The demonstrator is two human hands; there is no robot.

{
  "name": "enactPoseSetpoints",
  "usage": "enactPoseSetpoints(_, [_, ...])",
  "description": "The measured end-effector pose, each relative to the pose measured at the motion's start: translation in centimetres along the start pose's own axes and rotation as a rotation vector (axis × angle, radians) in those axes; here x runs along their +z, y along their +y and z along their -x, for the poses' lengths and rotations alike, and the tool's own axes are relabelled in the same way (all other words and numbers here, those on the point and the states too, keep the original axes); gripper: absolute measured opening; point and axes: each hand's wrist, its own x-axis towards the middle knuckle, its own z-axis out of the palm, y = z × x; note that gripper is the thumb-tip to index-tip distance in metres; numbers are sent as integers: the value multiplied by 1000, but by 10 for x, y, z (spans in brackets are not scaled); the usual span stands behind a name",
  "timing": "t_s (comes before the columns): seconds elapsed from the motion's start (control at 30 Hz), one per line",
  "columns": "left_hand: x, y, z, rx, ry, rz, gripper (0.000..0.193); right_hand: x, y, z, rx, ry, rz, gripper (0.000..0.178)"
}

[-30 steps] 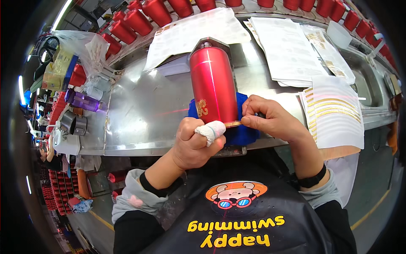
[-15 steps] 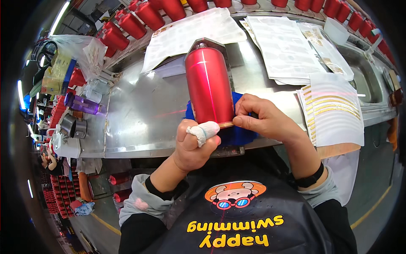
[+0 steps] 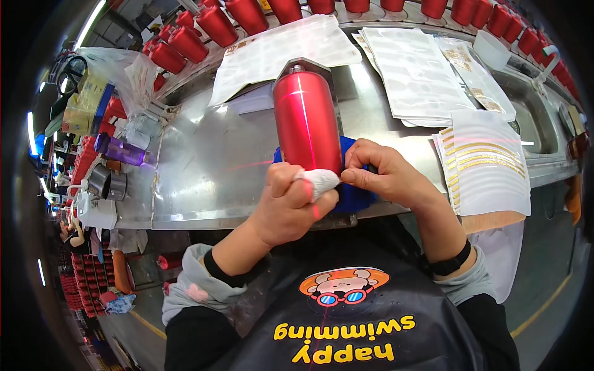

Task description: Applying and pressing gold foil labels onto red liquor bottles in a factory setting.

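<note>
A shiny red metal cylinder [image 3: 304, 120] lies lengthwise before me in a dark metal holder [image 3: 297, 63], over a blue cloth or pad [image 3: 356, 193]. My left hand [image 3: 291, 201] is closed, with a white knitted cover [image 3: 320, 182] on one digit pressed against the cylinder's near rim. What its curled fingers hold, if anything, is hidden. My right hand [image 3: 383, 173] pinches at the right side of the same rim, thumb against fingertips. Whatever is between them is too small to name. A thin red light line runs along the cylinder and over my left hand.
White sheets with gold curved strips [image 3: 486, 157] lie at the right, near the bench edge. Further back are stacked pale sheets [image 3: 417, 77], another sheet [image 3: 284, 52], a sink [image 3: 535, 114] and a row of red containers [image 3: 247, 15]. A purple bottle [image 3: 124, 150] is at left.
My left hand has moved right and slightly up along the near rim, bringing the white cover close to my right fingertips. My right hand has stayed nearly still.
</note>
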Motion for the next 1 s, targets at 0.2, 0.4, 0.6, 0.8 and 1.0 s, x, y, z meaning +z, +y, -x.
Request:
enactPoseSetpoints(0.2, [-2,8,26,-181,59,-11,27,1,-3,-1,41,-11,-15,22])
enactPoseSetpoints(0.4, [-1,2,14,-43,99,130,22,-2,1,4,84,30,-63,23])
enactPoseSetpoints(0.6, [6,4,5,-27,2,-87,36,-12,5,20,25,63,-115,9])
enactPoseSetpoints(0.8, [2,11,20,-459,114,144,40,-8,-5,31,-88,289,-454,42])
enactPoseSetpoints(1.0, [-2,12,23,-687,195,530,37,-6,-17,36,59,226,-675,34])
